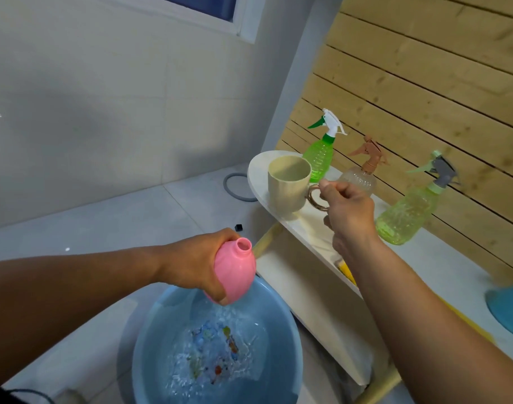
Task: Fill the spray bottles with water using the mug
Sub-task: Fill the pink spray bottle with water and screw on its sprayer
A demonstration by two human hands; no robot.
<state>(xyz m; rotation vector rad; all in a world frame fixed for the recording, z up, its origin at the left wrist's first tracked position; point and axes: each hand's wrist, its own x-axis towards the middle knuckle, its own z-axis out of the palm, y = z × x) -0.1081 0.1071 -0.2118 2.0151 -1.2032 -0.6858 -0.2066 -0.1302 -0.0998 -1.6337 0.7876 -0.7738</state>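
Left hand (195, 262) grips uncapped pink bottle (235, 272) over basin (150, 330); right hand (347, 209) pinches mug (289, 186) handle. Three capped bottles stand beyond the fingers; fill levels unclear.

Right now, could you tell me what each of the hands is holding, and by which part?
The left hand grips the pink bottle around its body; the right hand pinches the cream mug by its handle.

A single head-worn wide-angle view looks forward and steeply down from above the blue basin (217, 345), which sits close under the camera at the bottom of the frame. Beyond and right of the basin the white counter (307, 225) runs away along a wooden slat wall (424, 83); left of the basin lies tiled floor (103, 223).
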